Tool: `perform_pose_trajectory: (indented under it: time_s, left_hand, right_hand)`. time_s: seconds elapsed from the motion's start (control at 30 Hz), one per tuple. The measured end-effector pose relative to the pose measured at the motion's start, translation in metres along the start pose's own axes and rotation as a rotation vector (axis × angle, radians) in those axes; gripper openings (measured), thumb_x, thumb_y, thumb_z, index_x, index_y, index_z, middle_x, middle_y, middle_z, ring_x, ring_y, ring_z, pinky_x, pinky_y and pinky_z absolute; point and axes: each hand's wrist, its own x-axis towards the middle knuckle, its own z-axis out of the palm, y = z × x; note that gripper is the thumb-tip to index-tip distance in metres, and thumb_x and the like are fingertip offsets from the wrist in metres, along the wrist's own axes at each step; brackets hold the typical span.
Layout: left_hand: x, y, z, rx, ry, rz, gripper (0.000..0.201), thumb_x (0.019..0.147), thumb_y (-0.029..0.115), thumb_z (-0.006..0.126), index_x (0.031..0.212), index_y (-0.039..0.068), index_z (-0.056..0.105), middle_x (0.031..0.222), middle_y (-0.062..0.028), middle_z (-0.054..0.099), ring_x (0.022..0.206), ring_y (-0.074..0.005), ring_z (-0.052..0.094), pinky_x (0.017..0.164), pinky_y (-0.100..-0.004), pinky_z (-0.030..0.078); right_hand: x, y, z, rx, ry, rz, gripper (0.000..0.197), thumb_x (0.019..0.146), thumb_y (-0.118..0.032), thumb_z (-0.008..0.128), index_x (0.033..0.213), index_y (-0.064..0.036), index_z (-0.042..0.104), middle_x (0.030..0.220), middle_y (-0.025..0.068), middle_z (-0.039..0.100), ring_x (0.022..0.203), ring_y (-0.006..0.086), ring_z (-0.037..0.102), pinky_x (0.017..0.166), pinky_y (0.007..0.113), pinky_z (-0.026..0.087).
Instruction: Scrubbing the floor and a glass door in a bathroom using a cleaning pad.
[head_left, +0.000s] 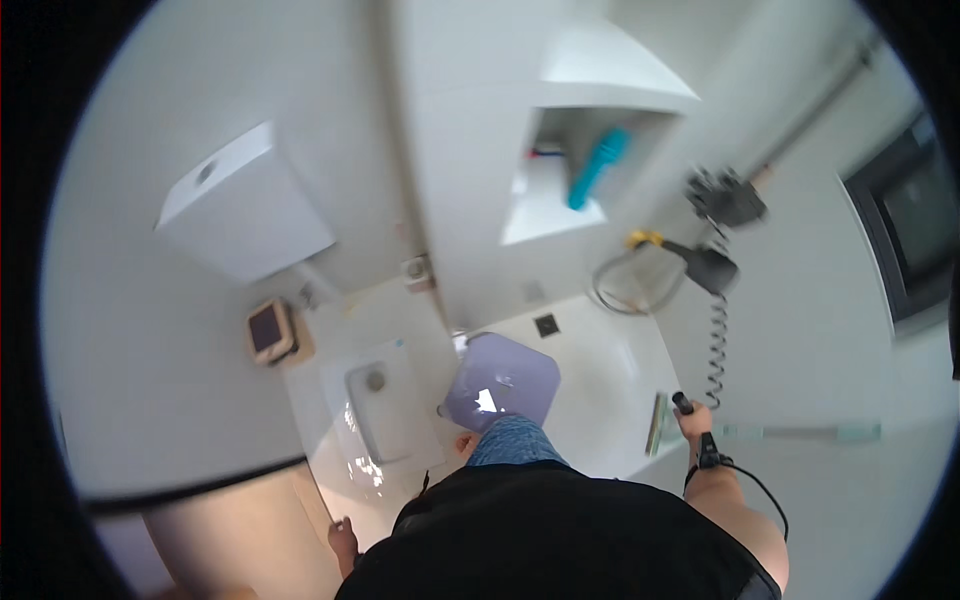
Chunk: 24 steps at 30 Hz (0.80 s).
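My right hand [696, 418] is closed round a black spray handle [683, 403] beside the right wall. A coiled dark hose [717, 350] hangs down the wall just beyond that hand. By its left side stands a green-and-white floor squeegee or brush head [657, 425]; a pale green pole [800, 433] runs behind the wrist. My left hand [343, 540] hangs low on the left, small and blurred, so its fingers cannot be read. In front of my legs sits a lavender square plastic basin or stool [503, 375] with a bright glossy reflection.
A white squat toilet [345, 420] is set in the floor at left, below a white cistern [245, 205]. A beige box [270, 332] stands by the wall. The wall niche holds a turquoise bottle-like object [598, 168]. A yellow-ended grey hose [640, 300] loops near the right corner.
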Motion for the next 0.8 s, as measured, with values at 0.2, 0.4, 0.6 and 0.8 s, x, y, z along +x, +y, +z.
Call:
perform_pose_trajectory:
  time_s: [0.2, 0.4, 0.6, 0.8]
  left_hand:
    - [0.056, 0.055, -0.052, 0.134, -0.036, 0.112, 0.039, 0.079, 0.031, 0.062, 0.092, -0.006, 0.06, 0.087, -0.0217, 0.063, 0.082, -0.0315, 0.061, 0.072, -0.0378, 0.047]
    - [0.07, -0.038, -0.082, -0.01, 0.048, 0.105, 0.039, 0.078, 0.031, 0.064, 0.099, -0.002, 0.059, 0.089, -0.0207, 0.061, 0.083, -0.0303, 0.06, 0.074, -0.0375, 0.048]
    - [0.025, -0.19, -0.084, -0.038, 0.161, -0.032, 0.046, 0.077, 0.039, 0.059, 0.102, 0.0, 0.061, 0.101, -0.0222, 0.06, 0.099, -0.0369, 0.055, 0.088, -0.0428, 0.042]
    - [-0.056, -0.262, -0.133, -0.277, 0.229, -0.576, 0.045, 0.079, 0.037, 0.06, 0.105, 0.0, 0.059, 0.104, -0.0209, 0.06, 0.099, -0.0344, 0.057, 0.085, -0.0407, 0.045]
  right_hand:
    - [-0.125, 0.055, 0.011, 0.51, 0.047, 0.585, 0.026, 0.068, -0.021, 0.069, 0.071, 0.0039, 0.06, 0.058, 0.0136, 0.059, 0.05, 0.0245, 0.059, 0.051, 0.037, 0.046]
    - [-0.194, 0.002, 0.048, 0.127, -0.38, 0.365, 0.033, 0.064, -0.031, 0.074, 0.06, -0.0007, 0.062, 0.053, 0.0103, 0.06, 0.049, 0.0201, 0.059, 0.053, 0.034, 0.047]
    - [-0.252, -0.19, 0.07, -0.225, -0.463, -0.373, 0.044, 0.062, -0.041, 0.074, 0.061, 0.0008, 0.061, 0.055, 0.0129, 0.059, 0.052, 0.0254, 0.058, 0.054, 0.036, 0.046]
    - [-0.368, -0.403, 0.104, -0.435, -0.577, -0.9, 0.043, 0.066, -0.035, 0.073, 0.066, 0.0063, 0.06, 0.058, 0.0204, 0.058, 0.059, 0.0346, 0.06, 0.056, 0.042, 0.043]
